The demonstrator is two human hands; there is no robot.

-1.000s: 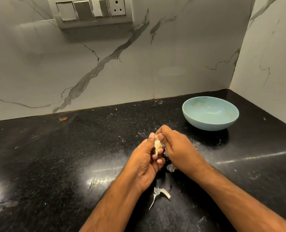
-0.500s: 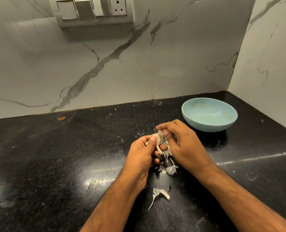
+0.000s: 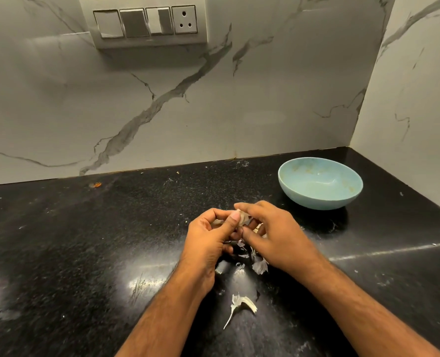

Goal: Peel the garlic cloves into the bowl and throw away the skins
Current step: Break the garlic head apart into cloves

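Both hands (image 3: 242, 235) pinch a garlic clove (image 3: 244, 218) (bowl (image 3: 320, 183) near).

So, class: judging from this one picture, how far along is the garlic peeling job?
Done: some skin is off, since loose skins and a stalk piece lie on the black counter.
In hand: both hands, left and right, pinch one garlic clove between them, skin partly on.
Left: the blue bowl shows no cloves inside, and the skins are not yet thrown away.
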